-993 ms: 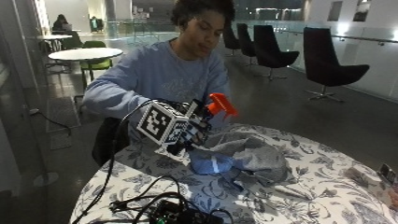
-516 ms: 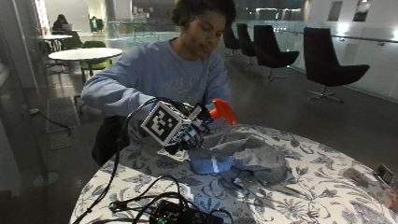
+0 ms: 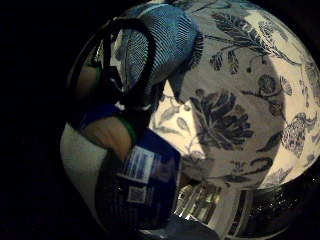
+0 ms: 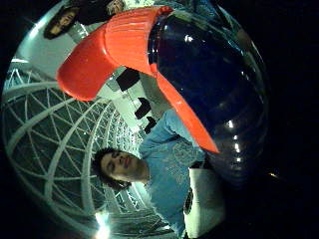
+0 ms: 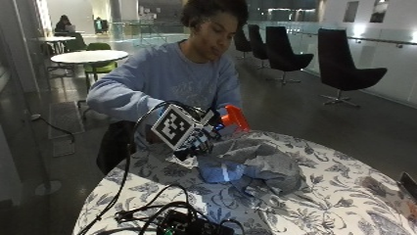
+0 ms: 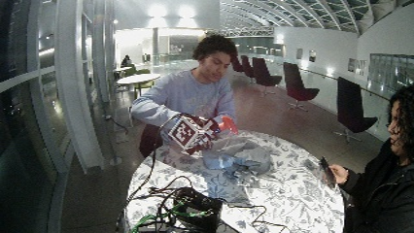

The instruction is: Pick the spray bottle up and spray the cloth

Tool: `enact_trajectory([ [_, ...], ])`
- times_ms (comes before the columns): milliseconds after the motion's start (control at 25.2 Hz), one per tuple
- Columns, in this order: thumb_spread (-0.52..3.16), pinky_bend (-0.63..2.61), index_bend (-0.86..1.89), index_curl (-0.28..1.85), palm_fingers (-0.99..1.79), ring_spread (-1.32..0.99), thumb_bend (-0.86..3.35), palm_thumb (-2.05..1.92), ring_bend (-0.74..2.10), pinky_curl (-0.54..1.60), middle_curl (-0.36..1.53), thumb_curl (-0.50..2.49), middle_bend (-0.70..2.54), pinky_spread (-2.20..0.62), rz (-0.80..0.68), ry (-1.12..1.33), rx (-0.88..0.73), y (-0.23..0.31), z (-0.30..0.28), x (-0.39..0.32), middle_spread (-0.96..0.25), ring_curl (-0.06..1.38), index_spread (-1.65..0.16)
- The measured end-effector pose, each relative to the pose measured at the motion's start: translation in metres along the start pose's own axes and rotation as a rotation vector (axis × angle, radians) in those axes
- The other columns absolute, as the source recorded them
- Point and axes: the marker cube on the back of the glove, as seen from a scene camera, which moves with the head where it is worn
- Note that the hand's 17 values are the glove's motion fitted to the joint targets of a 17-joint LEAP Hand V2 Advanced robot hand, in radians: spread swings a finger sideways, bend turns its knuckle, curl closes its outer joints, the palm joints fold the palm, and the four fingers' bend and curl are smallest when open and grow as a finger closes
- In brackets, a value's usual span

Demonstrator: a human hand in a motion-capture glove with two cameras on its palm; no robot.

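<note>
Hands: gloved right [image 5: 207, 133] grips spray bottle [image 5: 233, 117] over cloth [image 5: 257, 161]; fingers mostly hidden.

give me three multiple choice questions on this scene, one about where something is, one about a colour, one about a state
1. Where does the cloth lie?
A. on the flower-patterned table
B. on a chair
C. on the floor

2. What colour is the spray bottle's spray head?
A. green
B. orange-red
C. white

3. What is the gloved right hand doing?
A. resting flat on the table
B. hanging open at the person's side
C. holding the spray bottle off the table beside the cloth

Answers:
1. A, the outside view shows the cloth bunched on the tabletop.
2. B, the thumb side palm view shows the orange-red head on the dark blue bottle.
3. C, the bottle fills both palm views and its head sticks out past the hand in the outside view.
</note>
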Motion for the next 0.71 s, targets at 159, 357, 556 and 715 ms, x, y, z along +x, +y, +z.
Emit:
enact_trajectory([
  [159,0.49,0.28,0.12,0.33,1.01,0.03,-0.02,1.07,0.44,0.36,0.5,0.81,0.2,0.29,-0.013,-0.004,0.001,0.001,0.001,-0.004,-0.05,0.43,-0.22],
  [357,0.49,0.28,0.12,0.33,1.01,0.03,-0.02,1.07,0.44,0.36,0.5,0.82,0.2,0.29,-0.086,-0.041,0.015,0.003,0.007,-0.016,-0.05,0.43,-0.22],
  [556,0.49,0.28,0.12,0.33,1.01,0.03,-0.02,1.06,0.44,0.36,0.5,0.82,0.2,0.29,-0.358,-0.138,0.017,0.004,0.033,-0.059,-0.04,0.43,-0.22],
  [715,0.49,0.27,0.12,0.33,1.02,0.03,-0.02,1.06,0.44,0.36,0.5,0.83,0.19,0.29,-0.596,-0.188,0.018,-0.002,0.065,-0.098,-0.04,0.43,-0.22],
])
